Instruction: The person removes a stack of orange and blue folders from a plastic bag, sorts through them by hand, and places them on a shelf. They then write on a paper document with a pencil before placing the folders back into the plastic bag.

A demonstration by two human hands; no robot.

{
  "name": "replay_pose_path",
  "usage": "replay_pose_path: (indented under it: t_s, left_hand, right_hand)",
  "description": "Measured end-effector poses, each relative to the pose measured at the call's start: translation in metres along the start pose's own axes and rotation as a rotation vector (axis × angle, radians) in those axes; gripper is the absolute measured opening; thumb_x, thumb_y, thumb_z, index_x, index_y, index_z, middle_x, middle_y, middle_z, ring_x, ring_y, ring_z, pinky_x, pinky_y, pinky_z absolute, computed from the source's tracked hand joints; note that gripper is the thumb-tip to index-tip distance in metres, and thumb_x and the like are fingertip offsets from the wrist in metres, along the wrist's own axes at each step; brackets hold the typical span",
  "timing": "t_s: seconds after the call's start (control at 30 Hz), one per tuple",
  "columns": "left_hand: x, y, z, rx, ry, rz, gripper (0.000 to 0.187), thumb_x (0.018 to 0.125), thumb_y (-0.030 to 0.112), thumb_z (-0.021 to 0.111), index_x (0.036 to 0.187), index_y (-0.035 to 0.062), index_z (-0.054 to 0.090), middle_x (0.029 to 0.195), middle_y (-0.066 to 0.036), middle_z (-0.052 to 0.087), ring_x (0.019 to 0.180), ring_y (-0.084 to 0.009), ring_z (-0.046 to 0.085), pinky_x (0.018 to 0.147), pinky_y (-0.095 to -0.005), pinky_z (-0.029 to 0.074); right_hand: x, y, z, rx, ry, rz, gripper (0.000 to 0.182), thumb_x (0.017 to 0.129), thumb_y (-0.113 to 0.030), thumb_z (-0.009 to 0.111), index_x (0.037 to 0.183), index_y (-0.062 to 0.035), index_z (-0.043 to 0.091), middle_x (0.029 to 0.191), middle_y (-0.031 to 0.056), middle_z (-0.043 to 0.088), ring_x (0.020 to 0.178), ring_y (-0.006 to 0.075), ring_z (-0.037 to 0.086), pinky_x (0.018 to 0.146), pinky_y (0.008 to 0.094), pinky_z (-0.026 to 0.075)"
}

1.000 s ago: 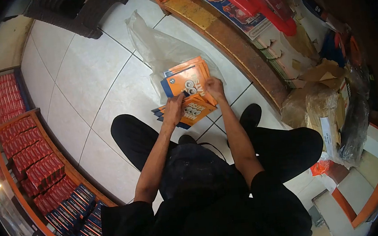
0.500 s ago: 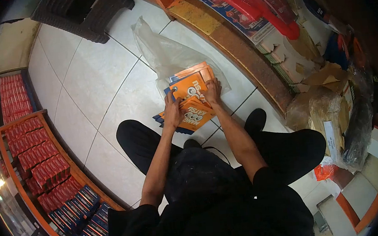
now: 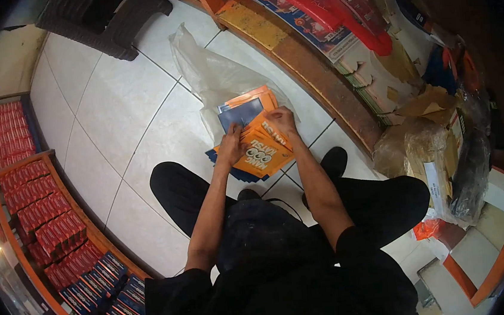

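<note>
Several flat orange packets (image 3: 261, 155) with white lettering and dark blue backs are fanned out low over the tiles between my legs. My left hand (image 3: 231, 147) is closed on the left edge of this fan. At its upper right, my right hand (image 3: 282, 120) pinches the orange packets. Just beyond the hands, a dark blue packet face (image 3: 241, 115) and more orange packets (image 3: 268, 98) lie on a translucent plastic bag (image 3: 211, 68). The fingertips are partly hidden among the packets.
At the left, a wooden rack (image 3: 54, 152) holds red boxes (image 3: 50, 220) and dark blue boxes (image 3: 110, 284). A dark stool (image 3: 125, 39) stands on the tiled floor (image 3: 133, 102). A wooden ledge (image 3: 311, 77), red packaging (image 3: 335, 6) and plastic-wrapped cartons (image 3: 437, 153) are at the right.
The top orange packet has moved from the pile beyond onto the fan near me, uncovering a dark blue face. Both hands still hold packets, and the view has shifted slightly.
</note>
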State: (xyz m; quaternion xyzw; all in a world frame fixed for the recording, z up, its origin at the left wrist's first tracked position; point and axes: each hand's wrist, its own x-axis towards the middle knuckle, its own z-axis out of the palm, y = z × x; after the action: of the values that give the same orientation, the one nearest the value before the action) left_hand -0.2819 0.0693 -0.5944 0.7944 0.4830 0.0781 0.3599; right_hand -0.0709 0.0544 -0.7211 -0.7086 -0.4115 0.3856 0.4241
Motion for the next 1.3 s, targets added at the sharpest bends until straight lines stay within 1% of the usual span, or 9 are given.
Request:
replay_pose_path:
  t_s: [0.13, 0.33, 0.43, 0.57, 0.67, 0.8, 0.97, 1.17, 1.3]
  left_hand:
    - [-0.001, -0.002, 0.005, -0.165, -0.059, -0.049, 0.052, 0.067, 0.006, 0.078, 0.11, -0.0004, 0.05, 0.103, -0.017, 0.057, 0.104, -0.0403, 0.056, 0.082, -0.0473, 0.047]
    - [-0.016, 0.012, -0.002, -0.114, -0.089, -0.144, 0.04, 0.069, 0.006, 0.076, 0.101, 0.0023, 0.051, 0.096, -0.015, 0.06, 0.097, -0.038, 0.056, 0.081, -0.0459, 0.043]
    - [-0.037, 0.031, -0.014, 0.006, 0.008, -0.022, 0.038, 0.07, 0.0, 0.073, 0.101, 0.0027, 0.052, 0.095, -0.014, 0.06, 0.093, -0.0363, 0.056, 0.08, -0.0432, 0.04]
    - [-0.056, 0.054, -0.032, 0.04, 0.17, 0.079, 0.03, 0.071, -0.001, 0.066, 0.098, 0.0055, 0.054, 0.099, -0.009, 0.059, 0.101, -0.03, 0.052, 0.084, -0.0414, 0.037]
    - [-0.051, 0.053, -0.04, 0.07, 0.278, 0.193, 0.031, 0.073, -0.002, 0.065, 0.102, 0.0063, 0.056, 0.105, -0.007, 0.059, 0.104, -0.0288, 0.052, 0.087, -0.0415, 0.038]
    - [-0.033, 0.051, -0.035, 0.114, 0.38, 0.24, 0.034, 0.073, -0.002, 0.066, 0.105, 0.0084, 0.059, 0.11, -0.005, 0.06, 0.109, -0.0273, 0.052, 0.093, -0.0426, 0.037]
    - [-0.034, 0.053, -0.024, 0.296, 0.36, 0.35, 0.047, 0.073, 0.005, 0.072, 0.116, 0.0094, 0.056, 0.123, -0.006, 0.057, 0.123, -0.0293, 0.045, 0.107, -0.0492, 0.026]
    - [-0.039, 0.064, -0.009, -0.564, 0.832, -0.254, 0.095, 0.08, 0.041, 0.07, 0.148, 0.0113, 0.01, 0.154, -0.016, 0.012, 0.143, -0.0344, 0.012, 0.113, -0.0545, 0.011]
    - [-0.029, 0.023, 0.008, -1.209, 0.571, -0.616, 0.095, 0.087, 0.059, 0.054, 0.151, 0.018, -0.003, 0.155, -0.013, 0.007, 0.142, -0.0324, 0.015, 0.101, -0.0641, 0.027]
  right_hand:
    - [-0.003, 0.001, 0.021, -0.222, 0.396, -0.067, 0.034, 0.069, -0.022, 0.083, 0.087, -0.0002, 0.065, 0.085, 0.0092, 0.058, 0.076, 0.0231, 0.058, 0.07, 0.0347, 0.049]
    - [0.001, -0.013, 0.017, -0.198, 0.181, 0.104, 0.038, 0.067, -0.022, 0.083, 0.094, -0.0046, 0.063, 0.088, 0.0085, 0.054, 0.084, 0.028, 0.057, 0.076, 0.0403, 0.047]
    - [-0.012, -0.02, 0.01, -0.281, 0.269, -0.082, 0.032, 0.072, -0.02, 0.081, 0.096, -0.0057, 0.065, 0.09, 0.0076, 0.059, 0.082, 0.0229, 0.059, 0.073, 0.0371, 0.049]
    - [-0.042, -0.03, -0.022, 0.432, -0.439, 0.196, 0.032, 0.079, -0.017, 0.076, 0.102, 0.0017, 0.065, 0.101, 0.0111, 0.067, 0.096, 0.0171, 0.063, 0.082, 0.0297, 0.051]
    - [-0.069, -0.098, -0.059, 0.812, -0.639, 0.361, 0.037, 0.078, -0.014, 0.077, 0.107, 0.0043, 0.063, 0.105, 0.0122, 0.067, 0.102, 0.0157, 0.061, 0.088, 0.0268, 0.05]
    - [-0.081, -0.07, -0.042, 0.395, -0.567, 0.24, 0.036, 0.079, -0.01, 0.075, 0.111, 0.0031, 0.063, 0.108, 0.0147, 0.066, 0.103, 0.0182, 0.062, 0.09, 0.0302, 0.051]
    - [-0.091, -0.113, -0.051, 0.494, -0.387, 0.068, 0.032, 0.079, -0.003, 0.073, 0.109, 0.0026, 0.062, 0.105, 0.0131, 0.066, 0.101, 0.0173, 0.062, 0.089, 0.0299, 0.049]
    - [-0.102, -0.104, -0.045, 0.478, -0.3, -0.039, 0.04, 0.078, 0.003, 0.071, 0.112, -0.0017, 0.051, 0.114, 0.0118, 0.058, 0.113, 0.019, 0.054, 0.097, 0.0308, 0.044]
    - [-0.1, -0.12, -0.051, 0.713, -0.534, 0.022, 0.043, 0.075, 0.004, 0.074, 0.108, -0.0047, 0.048, 0.124, 0.0147, 0.053, 0.121, 0.0229, 0.049, 0.103, 0.0338, 0.04]
